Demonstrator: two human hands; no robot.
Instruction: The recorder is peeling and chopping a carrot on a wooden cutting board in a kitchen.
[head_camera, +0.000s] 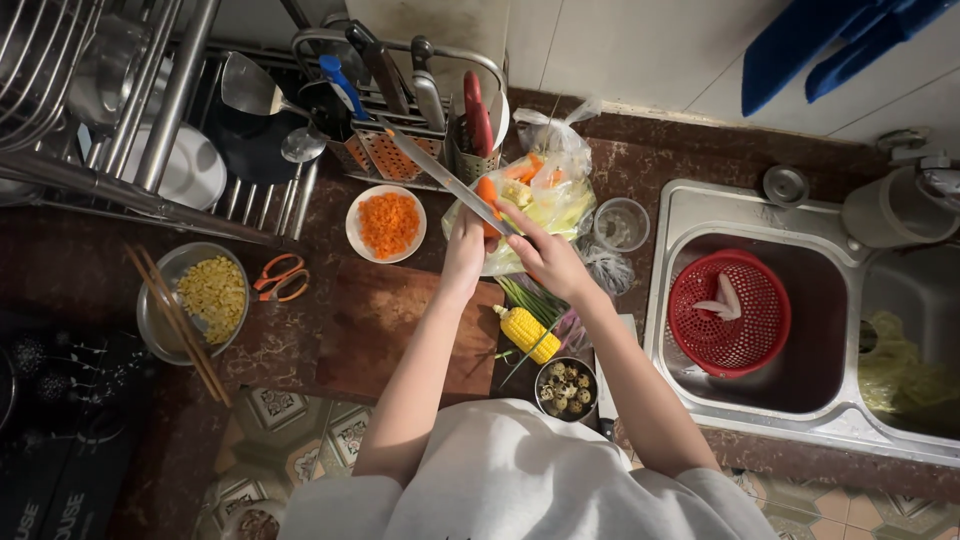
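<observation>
Hands are meeting above the board (400, 330): left hand (466, 252) pinching a carrot (487, 193) upright, right hand (545, 255) gripping a knife (440, 172) angling up-left across it.

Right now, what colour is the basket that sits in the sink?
The basket in the sink is red, clearest in the head view.

The bare wooden cutting board (385, 330) below the hands is left open as the widest passage, bounded on the left by the scissors (280, 277) and the bowl of corn kernels (195, 300) crossed by chopsticks (180, 325). Movement to the right is blocked by the corn cob (528, 333), the green stalks (530, 300) and the small bowl (566, 388). Reach toward the wall is obstructed by the plate of diced carrot (387, 224), the plastic bag (540, 190), the glass (620, 224) and the utensil rack (400, 150).
</observation>
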